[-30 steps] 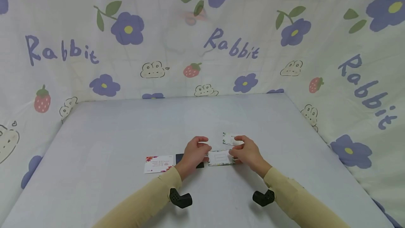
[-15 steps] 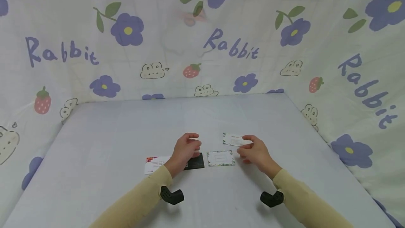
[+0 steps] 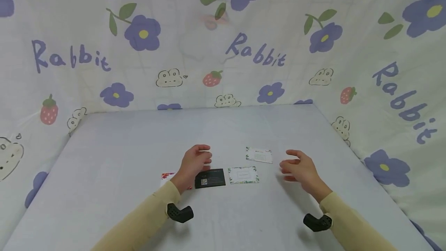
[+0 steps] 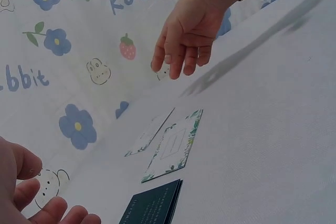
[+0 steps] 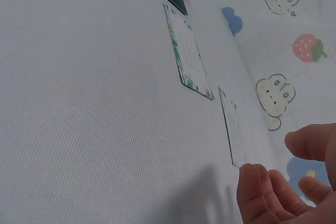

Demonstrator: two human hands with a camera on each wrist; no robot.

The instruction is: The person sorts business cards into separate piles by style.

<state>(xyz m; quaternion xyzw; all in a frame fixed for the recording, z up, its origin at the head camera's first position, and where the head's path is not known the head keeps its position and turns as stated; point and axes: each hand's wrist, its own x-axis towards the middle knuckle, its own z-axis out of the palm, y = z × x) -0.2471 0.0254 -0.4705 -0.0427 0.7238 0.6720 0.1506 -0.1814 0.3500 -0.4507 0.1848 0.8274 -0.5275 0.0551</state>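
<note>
My left hand (image 3: 192, 164) hovers over the left part of the card row, fingers relaxed and holding nothing. Below it lie a black card (image 3: 210, 178) with a small printed square code and a white card with red flowers (image 3: 168, 175), mostly hidden by the hand and wrist. Right of the black one, a white card with a leafy border (image 3: 243, 175) lies flat. Another white card (image 3: 259, 155) with leaves at its left end rests slightly behind it. My right hand (image 3: 302, 169) is raised to the right of these cards, loosely bent and with nothing in its grasp.
The cards lie on a white-covered table (image 3: 115, 146). A curtain (image 3: 188, 49) printed with flowers, rabbits and strawberries hangs behind and along both sides. Each wrist carries a black camera mount (image 3: 180, 213).
Both hands have drawn apart from the leafy-bordered card, the left one leftward and the right one rightward. The black card and the rear card are now uncovered.
</note>
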